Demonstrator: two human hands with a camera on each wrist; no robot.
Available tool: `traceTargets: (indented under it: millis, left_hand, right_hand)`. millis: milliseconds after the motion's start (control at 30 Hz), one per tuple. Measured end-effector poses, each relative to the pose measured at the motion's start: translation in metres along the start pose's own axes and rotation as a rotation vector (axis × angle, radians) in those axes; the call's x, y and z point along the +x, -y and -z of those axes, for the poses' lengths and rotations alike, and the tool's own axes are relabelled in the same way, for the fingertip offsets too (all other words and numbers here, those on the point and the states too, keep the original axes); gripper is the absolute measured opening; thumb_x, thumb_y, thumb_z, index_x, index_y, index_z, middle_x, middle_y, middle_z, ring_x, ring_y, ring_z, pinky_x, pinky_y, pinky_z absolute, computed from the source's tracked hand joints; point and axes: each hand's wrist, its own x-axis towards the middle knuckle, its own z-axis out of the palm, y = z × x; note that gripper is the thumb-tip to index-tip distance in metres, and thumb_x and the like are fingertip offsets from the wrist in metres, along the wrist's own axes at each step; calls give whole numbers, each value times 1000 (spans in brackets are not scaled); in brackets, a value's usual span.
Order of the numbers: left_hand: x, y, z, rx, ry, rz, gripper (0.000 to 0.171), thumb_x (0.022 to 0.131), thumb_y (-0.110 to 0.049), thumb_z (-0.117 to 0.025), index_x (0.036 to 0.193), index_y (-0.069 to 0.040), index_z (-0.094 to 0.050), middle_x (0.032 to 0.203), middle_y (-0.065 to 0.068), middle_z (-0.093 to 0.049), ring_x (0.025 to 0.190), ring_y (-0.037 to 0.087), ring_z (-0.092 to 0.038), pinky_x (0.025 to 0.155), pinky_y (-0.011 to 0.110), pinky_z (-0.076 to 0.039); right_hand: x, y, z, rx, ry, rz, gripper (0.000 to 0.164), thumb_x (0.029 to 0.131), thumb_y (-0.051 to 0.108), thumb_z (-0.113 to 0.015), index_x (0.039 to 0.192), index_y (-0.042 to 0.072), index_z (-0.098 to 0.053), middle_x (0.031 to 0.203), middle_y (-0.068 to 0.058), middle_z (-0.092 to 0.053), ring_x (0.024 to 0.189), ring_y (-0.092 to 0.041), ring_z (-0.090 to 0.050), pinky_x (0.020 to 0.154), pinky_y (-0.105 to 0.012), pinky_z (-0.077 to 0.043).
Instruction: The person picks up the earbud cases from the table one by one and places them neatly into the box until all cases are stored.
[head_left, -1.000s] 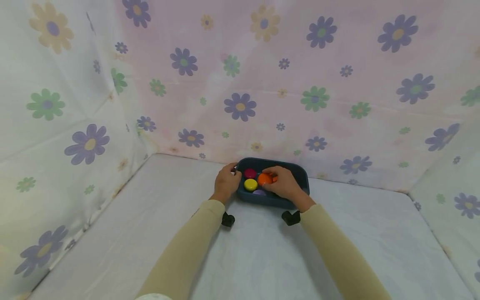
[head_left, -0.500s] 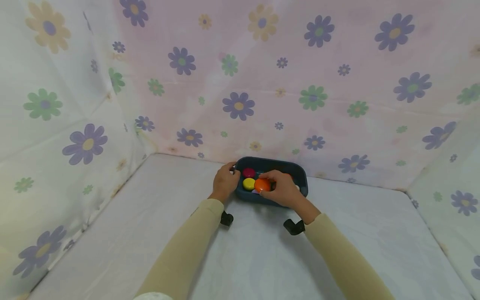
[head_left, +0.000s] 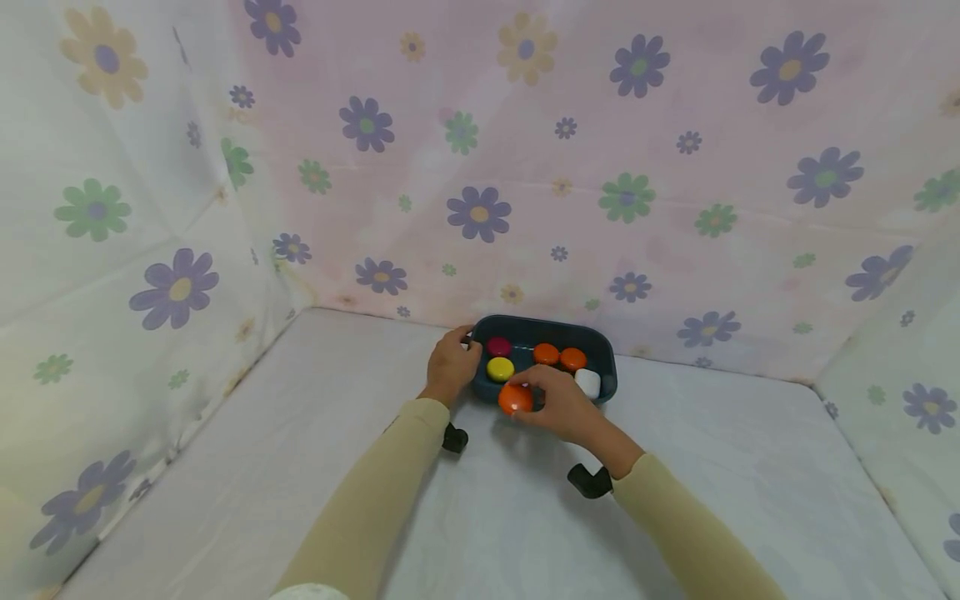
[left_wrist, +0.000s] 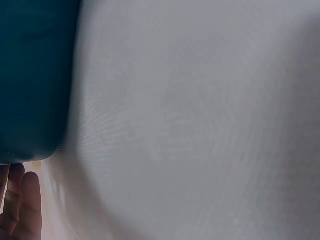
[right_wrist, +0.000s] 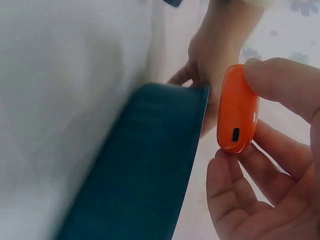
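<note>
My right hand [head_left: 558,404] pinches a glossy orange pebble-shaped case [right_wrist: 237,110] between thumb and fingers, just above the front rim of a dark teal bin [head_left: 543,322]. A small charging port [right_wrist: 235,135] shows on the case's edge in the right wrist view. At the bin's left end, my left hand [head_left: 452,362] grips the rim; its fingers [left_wrist: 30,200] show against that end in the left wrist view. Inside the bin lie a dark red round piece [head_left: 498,347], a yellow one [head_left: 500,369], two orange ones [head_left: 559,357] and a white one [head_left: 588,383].
The bin stands on a white-covered table [head_left: 480,517], close to the flowered back curtain [head_left: 420,217]. Similar flowered cloth [head_left: 97,333] hangs at both sides. Black wrist mounts [head_left: 590,481] stick out below both wrists.
My right hand has lifted the orange case from among the others and drawn it forward over the bin's front rim. The left hand stays at the bin's left end.
</note>
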Motion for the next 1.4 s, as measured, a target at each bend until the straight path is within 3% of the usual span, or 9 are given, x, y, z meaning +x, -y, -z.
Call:
traceTargets:
  millis: [300, 700, 967, 1400]
  left_hand:
    - [1, 0, 0, 2, 8, 13, 45, 92, -29, -54, 136, -20, -54, 124, 5, -62, 107, 25, -56, 99, 42, -46]
    - [1, 2, -1, 12, 8, 2, 46, 92, -29, -52, 136, -19, -54, 124, 6, -62, 108, 25, -56, 100, 42, -45]
    - [1, 3, -1, 14, 9, -4, 46, 92, -29, -53, 137, -20, -54, 124, 6, -63, 109, 25, -57, 100, 42, -45]
    - [1, 1, 1, 9, 4, -8, 46, 92, -30, -53, 137, -19, -54, 123, 6, -62, 107, 24, -56, 100, 42, -45]
  right_hand:
    - [-6, 7, -15, -6, 69, -10, 42, 78, 20, -79, 116, 10, -67, 108, 2, -67, 94, -13, -57, 82, -32, -53]
    - [-11, 1, -34, -10, 170, -72, 43, 78, 23, -78, 118, 10, -67, 108, 2, -66, 92, -10, -57, 82, -28, -52]
    - [-13, 0, -39, -32, 193, -81, 39, 78, 21, -78, 114, 12, -68, 102, 2, -64, 90, -11, -55, 80, -26, -52]
    - [-10, -4, -41, 22, 188, -42, 32, 80, 13, -75, 111, 7, -69, 99, -1, -65, 90, -15, -59, 77, -28, -54]
